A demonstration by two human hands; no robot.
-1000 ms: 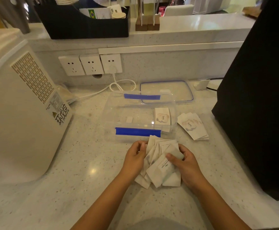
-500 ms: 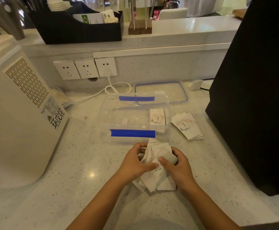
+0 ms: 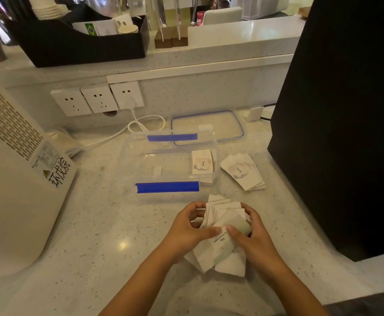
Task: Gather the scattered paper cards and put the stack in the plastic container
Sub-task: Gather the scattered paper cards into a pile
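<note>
Speckled white counter (image 3: 77, 229) with wall sockets (image 3: 97, 100) behind; left hand (image 3: 187, 230) and right hand (image 3: 253, 239) both closed around a messy bunch of paper cards (image 3: 224, 226), pinching it from either side just above the counter; clear plastic container (image 3: 170, 164) sits open just beyond, a few cards (image 3: 201, 165) already inside at its right end; another small stack (image 3: 243, 172) lies on the counter right of it; lid (image 3: 207, 126) behind.
</note>
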